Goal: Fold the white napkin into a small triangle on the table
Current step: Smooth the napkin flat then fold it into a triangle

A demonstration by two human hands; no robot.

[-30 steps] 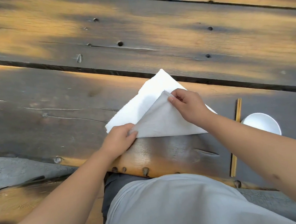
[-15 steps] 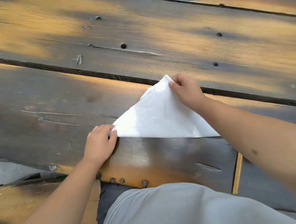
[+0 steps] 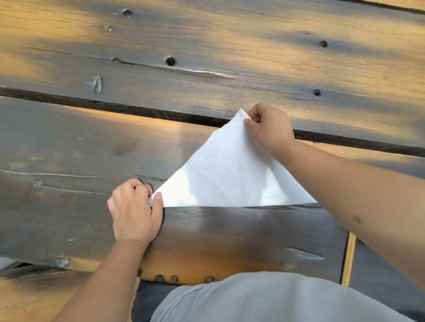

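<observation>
The white napkin (image 3: 223, 175) lies flat on the dark wooden table (image 3: 76, 158) as one large triangle, its long edge toward me and its apex pointing away. My right hand (image 3: 270, 126) pinches the far apex, where two cloth corners meet, near the gap between planks. My left hand (image 3: 133, 212) pinches the near left corner with thumb and fingers. My right forearm crosses over the napkin's right corner and hides it.
A dark gap (image 3: 123, 109) runs between the table planks just beyond the napkin. A light wooden stick (image 3: 348, 259), likely chopsticks, lies at the right near the table's front edge, partly under my right arm. My grey shirt (image 3: 246, 310) fills the bottom.
My right hand has carried the lifted corner away from me and laid it on the far corner, so the napkin became one triangle. The left hand shifted slightly left along the near corner.
</observation>
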